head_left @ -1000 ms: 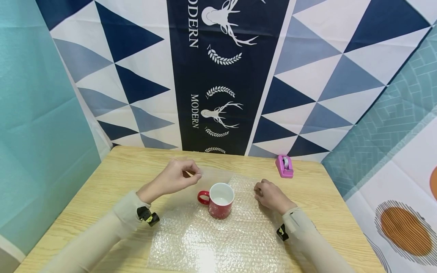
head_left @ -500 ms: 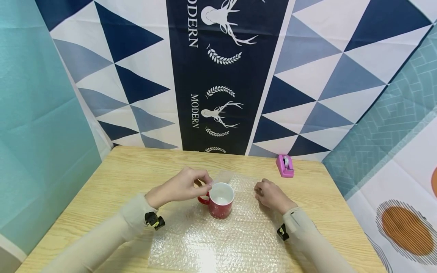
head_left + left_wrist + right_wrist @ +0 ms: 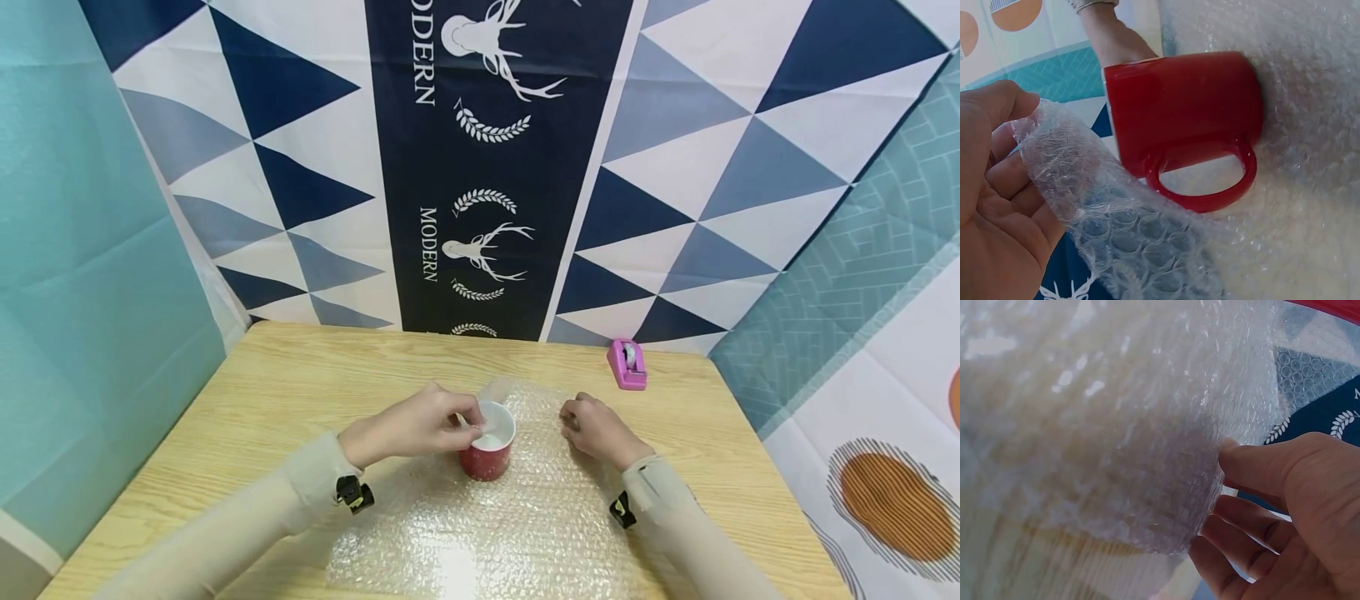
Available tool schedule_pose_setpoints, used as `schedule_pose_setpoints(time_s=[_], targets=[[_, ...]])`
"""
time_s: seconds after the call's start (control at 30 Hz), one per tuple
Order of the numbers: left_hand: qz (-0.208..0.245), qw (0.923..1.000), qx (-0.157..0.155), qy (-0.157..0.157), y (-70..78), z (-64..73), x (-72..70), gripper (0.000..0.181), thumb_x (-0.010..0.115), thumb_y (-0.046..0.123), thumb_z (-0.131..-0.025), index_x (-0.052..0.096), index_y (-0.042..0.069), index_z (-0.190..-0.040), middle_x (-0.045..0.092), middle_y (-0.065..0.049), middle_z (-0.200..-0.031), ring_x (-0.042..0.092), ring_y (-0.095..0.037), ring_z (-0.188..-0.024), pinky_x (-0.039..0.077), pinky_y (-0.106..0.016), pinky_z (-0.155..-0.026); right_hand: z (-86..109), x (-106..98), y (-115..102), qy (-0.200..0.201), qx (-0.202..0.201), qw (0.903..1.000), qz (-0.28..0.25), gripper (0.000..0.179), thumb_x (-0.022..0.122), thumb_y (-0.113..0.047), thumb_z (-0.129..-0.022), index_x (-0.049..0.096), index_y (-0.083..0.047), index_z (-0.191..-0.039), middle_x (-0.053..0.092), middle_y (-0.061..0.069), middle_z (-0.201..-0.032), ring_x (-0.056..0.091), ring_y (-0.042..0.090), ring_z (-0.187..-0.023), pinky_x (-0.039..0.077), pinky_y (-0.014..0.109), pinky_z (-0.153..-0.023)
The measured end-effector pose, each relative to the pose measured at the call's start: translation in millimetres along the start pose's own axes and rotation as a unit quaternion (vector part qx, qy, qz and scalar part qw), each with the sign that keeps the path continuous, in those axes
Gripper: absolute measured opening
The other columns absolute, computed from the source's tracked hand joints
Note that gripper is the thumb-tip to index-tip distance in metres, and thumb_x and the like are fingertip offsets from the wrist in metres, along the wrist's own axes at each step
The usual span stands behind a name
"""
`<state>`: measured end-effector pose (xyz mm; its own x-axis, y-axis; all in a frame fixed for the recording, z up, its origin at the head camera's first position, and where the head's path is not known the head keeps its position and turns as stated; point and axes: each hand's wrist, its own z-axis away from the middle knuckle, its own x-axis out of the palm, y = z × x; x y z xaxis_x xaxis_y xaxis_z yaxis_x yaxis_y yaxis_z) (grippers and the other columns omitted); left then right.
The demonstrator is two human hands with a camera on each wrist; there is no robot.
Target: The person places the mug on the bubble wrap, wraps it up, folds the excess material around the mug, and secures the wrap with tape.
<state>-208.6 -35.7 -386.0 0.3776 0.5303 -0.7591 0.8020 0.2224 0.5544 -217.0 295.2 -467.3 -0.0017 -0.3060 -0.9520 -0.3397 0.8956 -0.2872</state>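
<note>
A red mug (image 3: 486, 463) with a white inside stands upright on a sheet of bubble wrap (image 3: 487, 533). My left hand (image 3: 431, 427) pinches a lifted corner of the wrap between thumb and fingers, just at the left of the mug's rim. In the left wrist view, the raised wrap (image 3: 1147, 240) passes in front of the mug handle (image 3: 1210, 201). The handle is hidden behind my left hand in the head view. On the other side of the mug, my right hand (image 3: 600, 433) pinches the wrap's right edge, seen close up in the right wrist view (image 3: 1116, 437).
A pink tape dispenser (image 3: 627, 365) sits near the back right edge of the wooden table (image 3: 300, 367). Behind the table hangs a patterned cloth (image 3: 480, 167), with a teal sheet (image 3: 97, 292) along the left side.
My left hand has moved right and slightly toward me, drawing the wrap's corner over the handle up to the mug's rim. My right hand and the mug have stayed in place.
</note>
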Motion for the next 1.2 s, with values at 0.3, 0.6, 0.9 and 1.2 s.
schedule_pose_setpoints(time_s=[0.3,0.6,0.9,1.2], targets=[[-0.036,0.9988,-0.024,-0.024,-0.9,-2.1,11.7,0.006,0.070,0.012,-0.095,0.070,0.012,-0.089,0.075,-0.002,-0.089,0.067,-0.003,-0.075,0.055,-0.012,-0.065,0.5,1.1,0.6,0.003,-0.004,1.0000,0.002,0.017,0.077,-0.005,-0.088,0.072,0.003,-0.102,0.060,0.008,-0.086,0.056,0.017,-0.074,0.056,0.039,-0.073],[-0.092,0.9940,-0.042,-0.042,-2.9,-6.1,20.0,0.005,0.070,0.017,-0.097,0.070,0.013,-0.092,0.075,0.001,-0.089,0.065,0.000,-0.078,0.052,-0.009,-0.067,0.0,0.0,-0.7,0.002,-0.006,1.0000,-0.001,0.016,0.076,-0.004,-0.088,0.072,0.003,-0.102,0.060,0.009,-0.086,0.056,0.017,-0.074,0.055,0.038,-0.072],[-0.170,0.9835,-0.018,-0.059,-5.0,-9.3,24.6,0.008,0.068,0.019,-0.099,0.070,0.014,-0.092,0.069,0.006,-0.082,0.053,-0.001,-0.069,0.045,-0.009,-0.062,0.9,-1.1,-1.6,0.003,-0.007,1.0000,0.001,0.016,0.076,-0.004,-0.088,0.072,0.003,-0.102,0.060,0.008,-0.086,0.055,0.016,-0.073,0.054,0.037,-0.070],[-0.250,0.9649,0.030,-0.074,-5.1,-12.2,23.6,0.014,0.066,0.021,-0.101,0.066,0.013,-0.089,0.065,0.003,-0.076,0.050,-0.004,-0.064,0.042,-0.012,-0.059,0.8,0.9,0.7,0.004,-0.009,0.9999,0.004,0.018,0.076,-0.005,-0.088,0.072,0.004,-0.103,0.059,0.008,-0.085,0.053,0.015,-0.072,0.053,0.036,-0.069]])
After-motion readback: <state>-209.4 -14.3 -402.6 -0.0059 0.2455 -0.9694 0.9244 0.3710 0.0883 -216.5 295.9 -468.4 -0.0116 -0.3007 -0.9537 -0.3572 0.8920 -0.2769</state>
